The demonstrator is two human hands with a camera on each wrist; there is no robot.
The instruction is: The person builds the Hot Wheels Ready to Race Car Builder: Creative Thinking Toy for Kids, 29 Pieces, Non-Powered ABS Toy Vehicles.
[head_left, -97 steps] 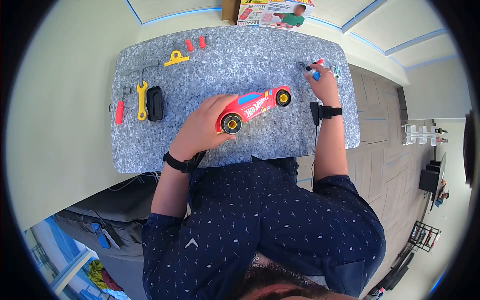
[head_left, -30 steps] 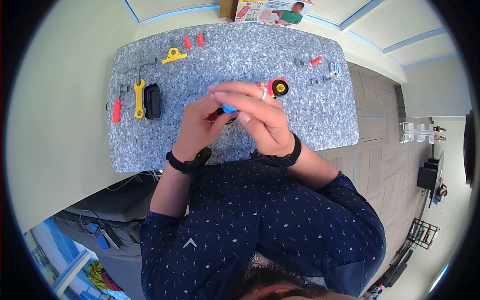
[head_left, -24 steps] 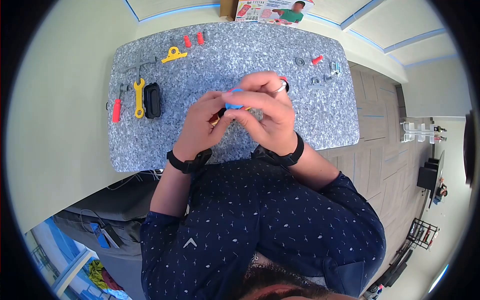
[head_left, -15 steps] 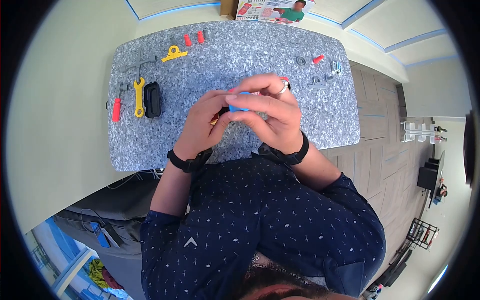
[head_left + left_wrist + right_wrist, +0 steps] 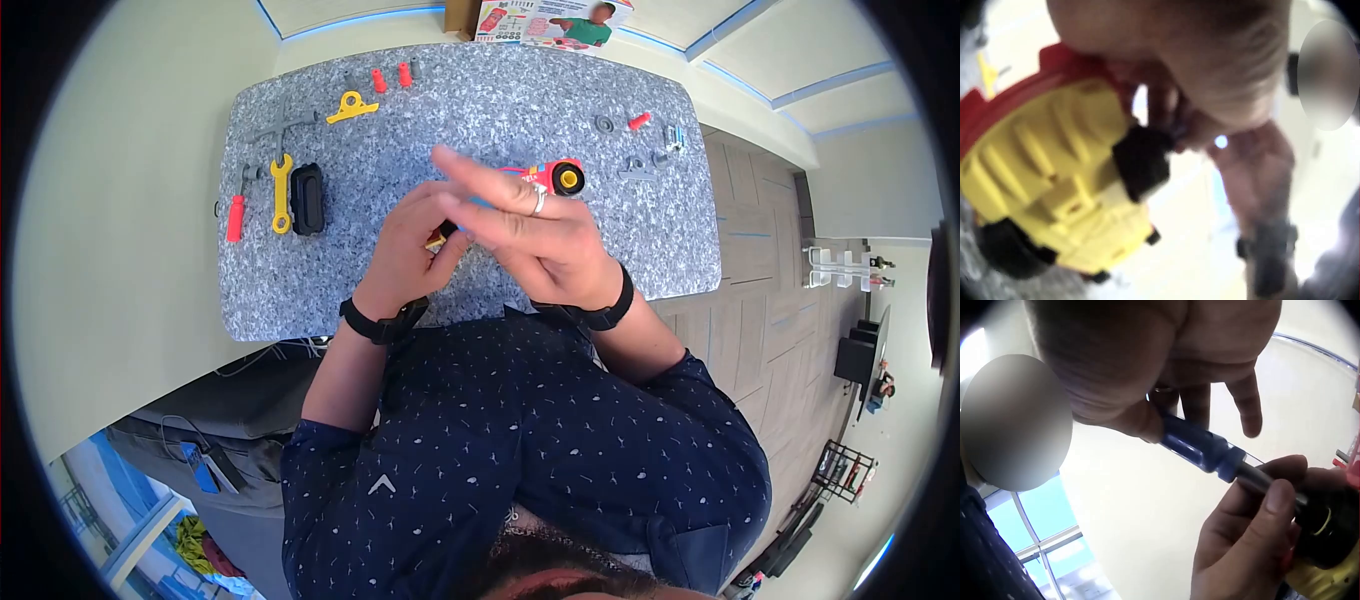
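Observation:
My left hand [image 5: 402, 245] grips the rear of a red toy car [image 5: 540, 177]. In the left wrist view its yellow underside [image 5: 1054, 169] and black wheels show. My right hand [image 5: 550, 240] pinches the blue handle of a toy screwdriver [image 5: 1197, 445] by its end, with several fingers stretched out past it. The grey shaft runs down to a black wheel [image 5: 1325, 528], where the tip is hidden. Left thumb and fingers lie around the shaft close to that wheel. In the head view, the right hand hides most of the screwdriver and the car's middle.
A yellow wrench [image 5: 281, 195], black tray-like part [image 5: 308, 200], grey cross-shaped tool [image 5: 280, 128] and red-handled tool [image 5: 236, 218] lie at left. A yellow part [image 5: 352, 108] and red pieces lie further back. Small grey parts [image 5: 637, 168] lie at right; a box [image 5: 555, 22] stands behind.
My right hand has come from the table's right side to the car with the blue screwdriver. Its fingers, curled round the handle half a second ago, are now stretched out. The left hand keeps its grip.

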